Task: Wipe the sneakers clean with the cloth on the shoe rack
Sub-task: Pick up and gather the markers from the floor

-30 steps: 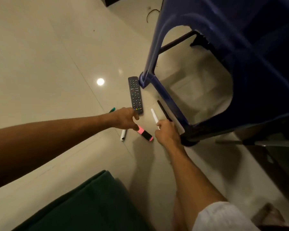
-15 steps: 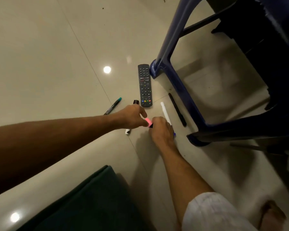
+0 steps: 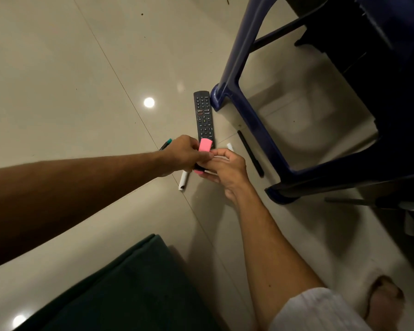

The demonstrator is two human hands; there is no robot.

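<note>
While left grip (image 3: 184, 155) holds highlighter (image 3: 205, 145), right grip (image 3: 227, 167) pinches it.

The bare left arm (image 3: 81, 187) comes in from the 9 o'clock edge and stretches almost straight toward the middle, where the left hand (image 3: 184, 155), knuckles up, pinches a pink marker (image 3: 205, 146) with curled fingers. The right arm (image 3: 265, 235) rises from 5 o'clock out of a white sleeve (image 3: 316, 311). The right hand (image 3: 227, 168) meets the left at the centre, palm turned toward 9 o'clock, its fingers curled round the marker's lower end and its thumb laid across the top. A bare foot (image 3: 385, 297) shows at about 4 o'clock, near the edge.
</note>
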